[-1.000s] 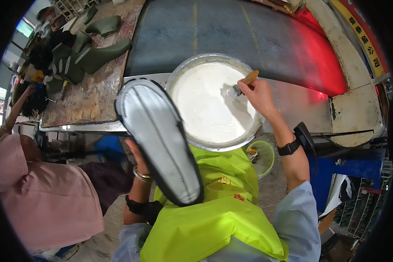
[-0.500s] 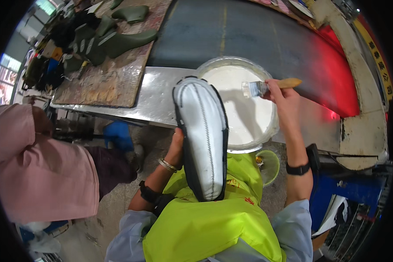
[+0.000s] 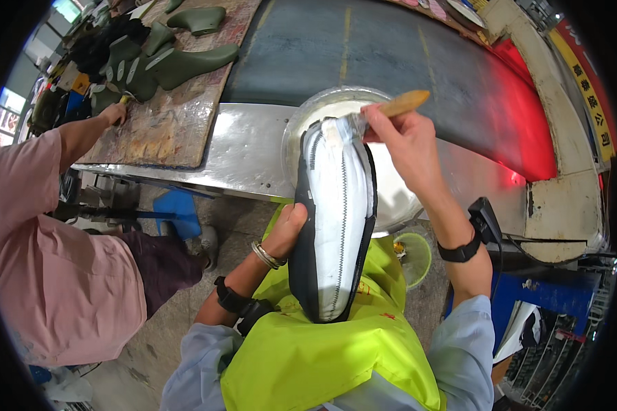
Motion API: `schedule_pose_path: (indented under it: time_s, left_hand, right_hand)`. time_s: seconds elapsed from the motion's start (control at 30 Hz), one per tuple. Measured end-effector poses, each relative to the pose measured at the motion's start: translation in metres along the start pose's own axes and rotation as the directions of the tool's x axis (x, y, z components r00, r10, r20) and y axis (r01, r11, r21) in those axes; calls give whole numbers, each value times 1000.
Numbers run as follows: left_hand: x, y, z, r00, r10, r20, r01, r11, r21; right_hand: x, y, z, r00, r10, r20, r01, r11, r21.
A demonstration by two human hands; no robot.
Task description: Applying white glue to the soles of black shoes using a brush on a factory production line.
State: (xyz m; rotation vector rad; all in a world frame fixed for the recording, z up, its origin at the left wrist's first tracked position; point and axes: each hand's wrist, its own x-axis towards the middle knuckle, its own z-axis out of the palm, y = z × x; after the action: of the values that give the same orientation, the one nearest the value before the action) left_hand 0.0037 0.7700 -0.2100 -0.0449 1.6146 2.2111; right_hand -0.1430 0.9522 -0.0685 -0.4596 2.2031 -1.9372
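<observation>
My left hand (image 3: 286,234) is closed round the side of a black shoe upper (image 3: 300,270), its white stitched underside turned up and its toe end pointing away from me. A flat brush with a wooden handle (image 3: 406,103) is gripped in my right hand (image 3: 408,144). Its bristles lie against the white underside near the toe. Beneath the toe end stands a round basin (image 3: 291,147) of white paste-like liquid, partly hidden by the upper and my right hand.
Green shoe lasts (image 3: 192,67) lie on a stained board (image 3: 175,137) at the far left, where a co-worker's hand (image 3: 116,113) reaches. A dark conveyor belt (image 3: 308,48) runs behind the basin, lit red at right. A green bin (image 3: 418,257) stands below.
My right hand has moved left, bringing the brush from over the basin onto the upper's toe end. The upper has shifted slightly right. A co-worker's arm now reaches onto the board.
</observation>
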Motion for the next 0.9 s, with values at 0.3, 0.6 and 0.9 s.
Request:
schedule_pose_path:
  time_s: [0.3,0.6,0.9]
  left_hand:
    - [-6,-4,-5,999,19,-28,-22,994,-110]
    - [-1,12,10,998,56,20,-53,992,-113]
    - [5,-1,2,999,21,-41,-18,997,78]
  right_hand:
    - [-109,-9,-5,998,-49,45,59,966,-253]
    - [-25,-21,14,913,-404,-47,395,908,-139]
    - [-78,-28,7,969,162,186,-150,986,-76]
